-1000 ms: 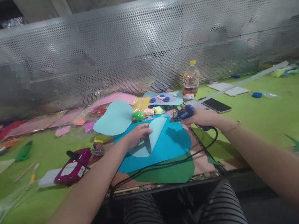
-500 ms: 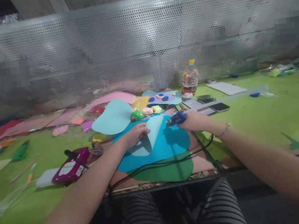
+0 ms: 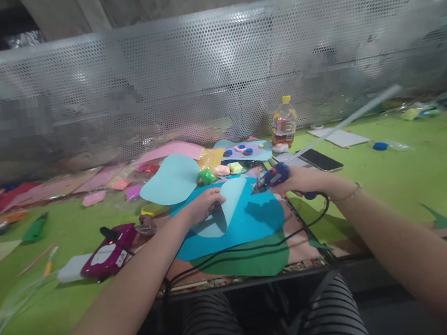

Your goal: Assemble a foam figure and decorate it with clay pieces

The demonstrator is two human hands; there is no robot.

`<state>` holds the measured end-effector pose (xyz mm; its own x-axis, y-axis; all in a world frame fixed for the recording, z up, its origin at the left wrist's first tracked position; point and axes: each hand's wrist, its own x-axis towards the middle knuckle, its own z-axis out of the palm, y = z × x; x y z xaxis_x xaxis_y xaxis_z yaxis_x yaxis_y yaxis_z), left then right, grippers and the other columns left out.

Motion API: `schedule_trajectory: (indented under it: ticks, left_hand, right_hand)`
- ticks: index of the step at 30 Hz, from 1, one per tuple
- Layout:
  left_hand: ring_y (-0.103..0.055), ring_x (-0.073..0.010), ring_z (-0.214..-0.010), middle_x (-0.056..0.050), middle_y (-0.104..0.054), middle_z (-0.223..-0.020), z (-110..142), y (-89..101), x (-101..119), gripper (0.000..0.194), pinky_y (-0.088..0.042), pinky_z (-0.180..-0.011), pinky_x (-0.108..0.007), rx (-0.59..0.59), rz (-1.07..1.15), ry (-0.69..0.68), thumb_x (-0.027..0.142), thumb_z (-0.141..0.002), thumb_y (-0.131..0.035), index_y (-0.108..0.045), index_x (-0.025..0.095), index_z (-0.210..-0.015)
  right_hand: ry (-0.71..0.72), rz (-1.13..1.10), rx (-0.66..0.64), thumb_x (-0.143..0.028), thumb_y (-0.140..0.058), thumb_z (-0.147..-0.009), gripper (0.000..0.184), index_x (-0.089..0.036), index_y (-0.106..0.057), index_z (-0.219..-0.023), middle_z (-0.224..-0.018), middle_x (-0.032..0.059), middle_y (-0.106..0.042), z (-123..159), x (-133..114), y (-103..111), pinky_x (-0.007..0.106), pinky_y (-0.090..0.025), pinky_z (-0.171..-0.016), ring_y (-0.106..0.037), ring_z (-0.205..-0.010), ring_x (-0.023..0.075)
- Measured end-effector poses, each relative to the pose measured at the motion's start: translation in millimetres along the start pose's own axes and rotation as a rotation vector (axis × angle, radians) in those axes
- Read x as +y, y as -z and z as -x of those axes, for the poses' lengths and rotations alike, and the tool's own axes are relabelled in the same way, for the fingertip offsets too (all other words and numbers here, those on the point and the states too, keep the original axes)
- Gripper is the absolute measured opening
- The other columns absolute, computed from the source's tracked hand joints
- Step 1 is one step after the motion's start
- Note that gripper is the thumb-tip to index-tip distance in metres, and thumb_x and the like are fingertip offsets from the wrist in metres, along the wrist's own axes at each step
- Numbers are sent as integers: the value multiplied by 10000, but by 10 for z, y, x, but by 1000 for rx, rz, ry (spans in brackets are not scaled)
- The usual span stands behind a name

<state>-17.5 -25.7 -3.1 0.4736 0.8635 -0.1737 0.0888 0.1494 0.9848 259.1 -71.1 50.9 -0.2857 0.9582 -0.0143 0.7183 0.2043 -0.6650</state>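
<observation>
My left hand pinches the lifted edge of a light blue paper, which is folded back over a bright blue paper sheet. In my right hand is a dark blue glue gun, its nozzle pointing left above the bright blue sheet. A long translucent glue stick juts from the gun's back toward the upper right. The gun's black cord loops down across a green paper shape lying under the blue one.
A purple device with a white plug and cables sits at left. Behind the papers are another light blue cutout, small clay packets and a yellow-capped bottle. A phone lies right. A perforated metal panel borders the back.
The glue gun dipped and shifted slightly left, then its glue stick tilted up again; its nozzle now sits a little lower left than at first. My left hand keeps holding the light blue paper.
</observation>
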Motion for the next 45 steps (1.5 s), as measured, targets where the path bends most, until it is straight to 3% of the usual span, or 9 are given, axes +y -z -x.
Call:
schedule_trajectory:
  ticks: [10, 16, 24, 28, 34, 37, 39, 43, 45]
  left_hand:
    - [-508, -76, -582, 38, -546, -641, 26, -31, 28, 134, -378, -535, -181, -27, 2, -3, 183, -586, -629, -549, 156, -690]
    - [-520, -94, -586, 27, -556, -649, 31, -41, 37, 130, -410, -560, -203, -38, -12, -4, 191, -578, -626, -554, 168, -683]
    - [-481, -70, -550, 44, -528, -601, -2, -11, 2, 132, -364, -517, -180, -8, -13, -4, 190, -584, -631, -574, 160, -699]
    - [-484, -81, -557, 37, -537, -609, 4, -14, 3, 111, -362, -514, -190, -31, -38, -11, 195, -596, -619, -574, 163, -693]
    - [-513, -112, -626, -3, -582, -682, 34, -22, 12, 186, -398, -596, -237, -139, -112, -89, 314, -649, -635, -623, 162, -756]
    - [-519, -147, -676, -77, -616, -772, 59, -46, 30, 452, -419, -679, -297, -267, -220, -149, 546, -772, -461, -647, 134, -759]
    - [-531, -176, -713, -104, -625, -812, 83, -93, 43, 543, -427, -727, -332, -192, -394, -211, 577, -818, -338, -652, 137, -773]
    - [-491, -236, -1083, -104, -596, -1100, 147, -246, 43, 400, -324, -992, -378, 84, -920, -526, 433, -858, -374, -612, 179, -1057]
    - [-355, -244, -1264, -106, -473, -1325, 173, -320, 28, 449, -225, -1071, -395, 57, -1100, -576, 402, -872, -372, -492, 193, -1250]
  right_hand:
    - [33, 122, 25, -298, -614, -640, 168, -190, -497, -587, -574, -4, -552, -183, 73, -187, 248, -340, -489, -444, -539, 124]
    - [89, 231, -57, -238, -582, -644, 121, -195, -496, -571, -536, -4, -516, -87, 30, -72, 253, -299, -458, -387, -505, 114]
    - [126, 11, -181, -325, -704, -594, 196, -185, -568, -579, -486, -12, -514, 12, 3, 5, 254, -340, -478, -438, -514, 126]
    - [195, -145, -31, -394, -656, -672, 256, -171, -565, -587, -525, -4, -531, -40, 2, -26, 244, -368, -491, -456, -518, 118]
    - [27, -496, 281, -378, -657, -697, 254, -172, -535, -611, -447, -27, -461, -72, 30, -50, 226, -275, -370, -370, -383, 80]
    - [60, -627, 371, -384, -682, -681, 255, -165, -553, -657, -545, 3, -547, -93, 68, -50, 223, -304, -383, -406, -412, 78]
    - [78, -653, 394, -387, -690, -673, 260, -161, -561, -682, -598, 14, -575, -107, 91, -52, 225, -322, -400, -427, -432, 80]
    - [102, -569, 391, -414, -669, -690, 288, -161, -538, -657, -527, -15, -500, -117, 106, -73, 233, -302, -410, -412, -431, 85]
    - [116, -504, 386, -421, -650, -703, 294, -160, -527, -641, -507, -22, -473, -110, 94, -81, 240, -295, -415, -404, -430, 88]
